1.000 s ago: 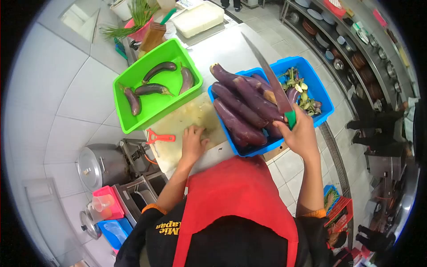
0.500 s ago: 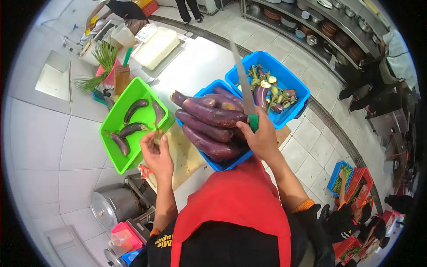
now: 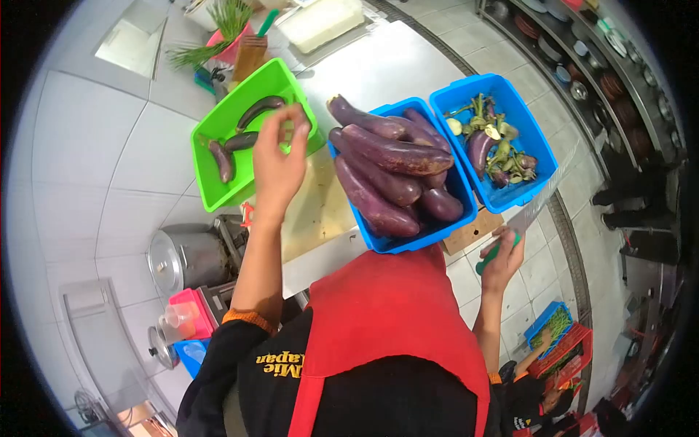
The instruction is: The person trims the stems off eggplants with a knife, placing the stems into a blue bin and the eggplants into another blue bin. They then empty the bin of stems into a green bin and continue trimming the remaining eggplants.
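Note:
My left hand point(image 3: 280, 164) is over the right side of the green bin point(image 3: 211, 188), its fingers curled toward the thumb; whatever is between them is hidden. Dark eggplants point(image 3: 221, 161) lie inside that bin. A heap of long purple eggplants point(image 3: 397, 156) fills the middle blue bin point(image 3: 466, 218) in front of my red apron. To the right, my right hand point(image 3: 501, 266) grips the green handle of a knife point(image 3: 497, 251). Its blade points up and away, passing near the corner of the second blue bin point(image 3: 547, 178), which contains cut stem ends point(image 3: 510, 149) and a purple eggplant piece point(image 3: 480, 151).
A stained cutting board point(image 3: 313, 211) lies between the bins, beside a red peeler point(image 3: 247, 214). At the back are a white block point(image 3: 320, 23) and a knife holder point(image 3: 250, 57). A metal pot point(image 3: 193, 258) stands at left. Another person's hand point(image 3: 542, 341) is at lower right.
My left hand has moved up over the green bin. My right hand has swung the knife away from the eggplant heap, out to the right. The whole view has shifted.

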